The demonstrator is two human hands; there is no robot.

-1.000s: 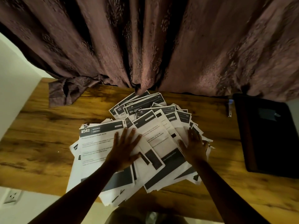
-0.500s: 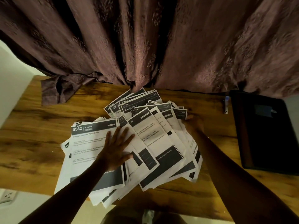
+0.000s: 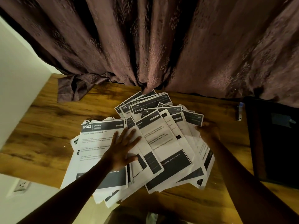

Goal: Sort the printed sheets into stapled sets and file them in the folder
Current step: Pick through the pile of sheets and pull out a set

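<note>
Printed sheets (image 3: pixel 161 143) are lying in a loose, overlapping heap in the middle of the wooden table (image 3: pixel 40 126), reaching from the far edge under the curtain (image 3: pixel 161 46) to the near edge, where some corners are hanging over. On the left top sheet the header is reading "562" and "KITCHEN", with a title that looks like "Prepare Sesame Paste Drink"; a sheet at the back is showing "BALCONY 2", and small numbers like "95", "#14" and "#15" are visible. The smaller text is too blurred to read. The left hand (image 3: pixel 123 147) is pressing flat on the heap with fingers straight and spread wide. The right hand (image 3: pixel 207 131) is resting at the right side of the heap; its fingers are hiding under the paper edges and in shadow, so I cannot tell how they are lying. The dark folder (image 3: pixel 275 143) is lying closed at the right edge, partly cut off. A small stapler (image 3: pixel 239 111) is lying just beside the folder's far left corner.
</note>
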